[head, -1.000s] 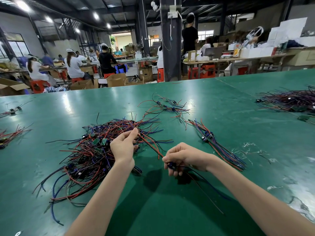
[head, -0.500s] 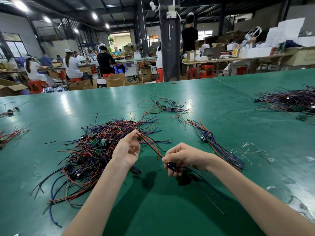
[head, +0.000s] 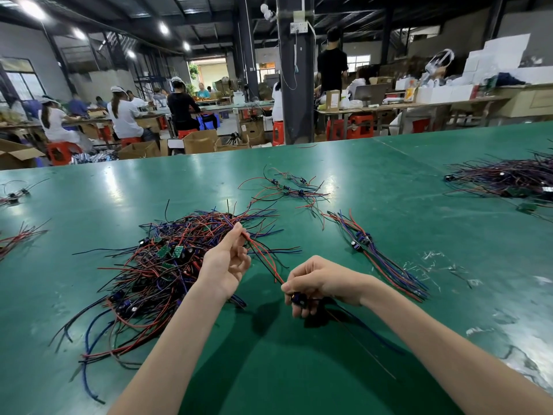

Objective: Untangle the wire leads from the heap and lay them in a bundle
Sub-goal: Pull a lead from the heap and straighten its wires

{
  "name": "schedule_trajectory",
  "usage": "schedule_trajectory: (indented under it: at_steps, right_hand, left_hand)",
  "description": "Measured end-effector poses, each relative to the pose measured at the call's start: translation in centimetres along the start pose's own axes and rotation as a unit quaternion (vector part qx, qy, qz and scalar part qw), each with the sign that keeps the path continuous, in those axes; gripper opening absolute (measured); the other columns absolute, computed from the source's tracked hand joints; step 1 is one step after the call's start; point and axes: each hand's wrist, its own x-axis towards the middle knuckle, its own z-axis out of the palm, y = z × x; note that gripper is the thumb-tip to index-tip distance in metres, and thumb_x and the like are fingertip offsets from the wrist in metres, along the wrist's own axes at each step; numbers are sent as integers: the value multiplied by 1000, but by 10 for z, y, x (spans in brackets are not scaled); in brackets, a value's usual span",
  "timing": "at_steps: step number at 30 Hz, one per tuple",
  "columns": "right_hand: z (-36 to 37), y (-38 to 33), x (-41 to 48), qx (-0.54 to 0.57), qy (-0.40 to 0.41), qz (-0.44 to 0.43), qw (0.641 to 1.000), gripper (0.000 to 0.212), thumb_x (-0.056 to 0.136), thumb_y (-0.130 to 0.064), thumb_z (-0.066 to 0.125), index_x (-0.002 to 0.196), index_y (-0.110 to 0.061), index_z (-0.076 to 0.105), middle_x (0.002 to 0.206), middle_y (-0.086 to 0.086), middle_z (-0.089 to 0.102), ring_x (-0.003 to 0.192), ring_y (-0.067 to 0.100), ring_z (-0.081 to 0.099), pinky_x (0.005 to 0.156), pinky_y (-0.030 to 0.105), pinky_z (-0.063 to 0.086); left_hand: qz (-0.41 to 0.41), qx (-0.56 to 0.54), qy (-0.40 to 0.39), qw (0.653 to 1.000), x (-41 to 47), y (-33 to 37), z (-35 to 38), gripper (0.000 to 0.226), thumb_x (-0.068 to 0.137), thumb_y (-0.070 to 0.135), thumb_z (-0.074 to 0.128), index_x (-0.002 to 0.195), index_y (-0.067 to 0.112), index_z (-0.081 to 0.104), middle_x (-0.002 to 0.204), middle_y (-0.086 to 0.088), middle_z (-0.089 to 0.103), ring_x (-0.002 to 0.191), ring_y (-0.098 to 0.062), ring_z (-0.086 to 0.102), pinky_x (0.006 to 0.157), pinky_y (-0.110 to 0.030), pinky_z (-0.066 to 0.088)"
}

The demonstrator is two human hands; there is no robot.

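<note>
A tangled heap of red, blue and black wire leads [head: 155, 271] with small green boards lies on the green table [head: 374, 187], left of centre. My left hand [head: 227, 262] is raised at the heap's right edge and pinches red and black wires that run out of it. Those wires stretch down to my right hand [head: 317, 283], which grips a small dark component with wires trailing toward me. To the right lies a straightened bundle of leads [head: 380, 256].
A loose small cluster of leads [head: 287, 187] lies farther back. A second large heap [head: 505, 178] sits at the far right, and small wire groups [head: 18, 235] at the left edge. Tape scraps [head: 434, 265] dot the right side. People work at tables beyond.
My left hand has turned palm-up and lifted slightly, drawing the pinched wires tauter from the heap. My right hand has stayed in place.
</note>
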Motion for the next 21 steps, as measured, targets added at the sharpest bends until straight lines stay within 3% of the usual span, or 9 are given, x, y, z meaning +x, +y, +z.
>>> schedule_trajectory:
  at_steps: [3,8,21]
  right_hand:
    - [0,0,1,4,17,-8,1000,22,92,-15,58,72,-9,65,64,9,69,49,15,60,48,20,48]
    - [-1,1,3,15,42,-18,999,22,92,-16,58,72,-7,65,64,10,69,49,16,60,48,21,47]
    - [-1,-3,2,29,83,-32,996,24,93,-11,56,71,-4,62,61,12,68,45,15,58,44,19,45]
  left_hand:
    - [10,15,-49,999,-1,-1,0,23,83,35,67,82,12,66,61,7,66,43,-1,51,41,-14,45]
    - [43,91,-80,992,-3,-12,-1,17,87,22,61,92,7,68,75,3,73,51,0,58,47,-13,47]
    - [45,174,-131,975,-8,-37,8,10,85,7,64,81,6,73,72,-3,71,52,-5,52,56,-16,43]
